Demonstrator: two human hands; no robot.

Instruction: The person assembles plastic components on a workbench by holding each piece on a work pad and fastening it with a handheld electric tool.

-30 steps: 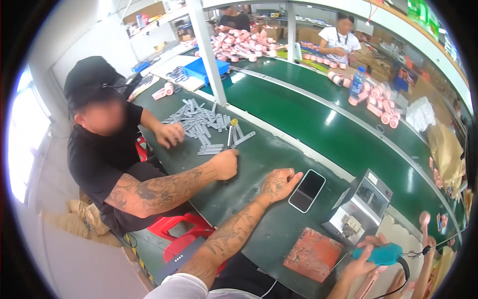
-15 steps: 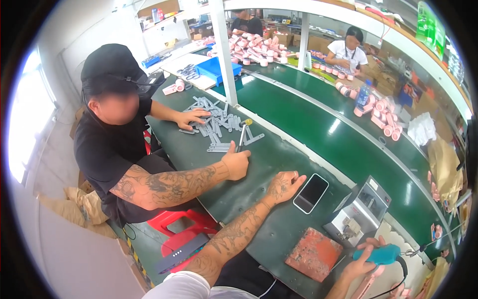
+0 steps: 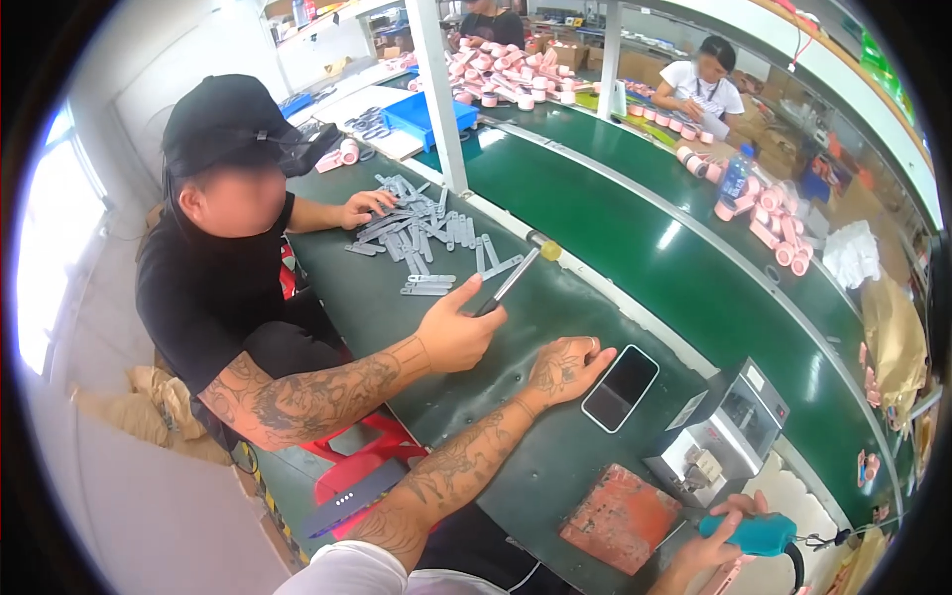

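My left hand rests on the green table with its fingers loosely curled; nothing shows in them. Right beside it lies a smartphone with a dark screen and pale rim. At the lower right, my right hand is wrapped round a teal electric screwdriver, from which a black cord runs. Between my arms lies a worn red-orange block. Just beyond my right hand stands a grey metal machine. Below the screwdriver, a pink part is partly hidden.
At the left, a co-worker grips a yellow-headed hammer, the other hand at a heap of grey metal strips. A green conveyor belt runs behind the table, with pink parts and a bottle beyond. A white post stands at the table's far edge.
The co-worker's hammer has risen off the table and swung to the right. That person's other hand has drawn back over the strips. My hands stay nearly where they were.
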